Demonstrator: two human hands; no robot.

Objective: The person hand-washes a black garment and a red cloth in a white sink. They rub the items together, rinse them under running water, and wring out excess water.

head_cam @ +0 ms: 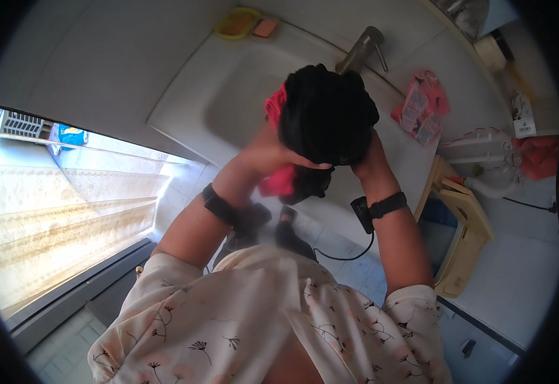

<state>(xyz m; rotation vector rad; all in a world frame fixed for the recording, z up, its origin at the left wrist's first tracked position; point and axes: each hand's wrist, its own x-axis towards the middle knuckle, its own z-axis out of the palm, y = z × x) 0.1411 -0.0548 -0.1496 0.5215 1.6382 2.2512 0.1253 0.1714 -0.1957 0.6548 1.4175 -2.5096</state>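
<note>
Both my hands hold a bunched black cloth [327, 115] up over a white sink [183, 103]. Bright pink fabric [275, 106] shows at the bundle's left side, and more pink and black cloth hangs beneath it. My left hand [277, 149] grips the bundle from the left, its fingers reaching under the near side. On the right, my right hand [371, 153] presses against the bundle, with most of its fingers hidden by the black cloth. A metal faucet [362, 48] stands just behind the bundle. Each wrist wears a black strap.
A yellow dish [236, 23] and an orange sponge [265, 28] sit at the sink's back left corner. A pink plastic packet [423, 106] lies right of the faucet. Farther right are a beige plastic-framed container or appliance [471, 221] and red cloth [538, 157]. A curtain [68, 201] hangs left.
</note>
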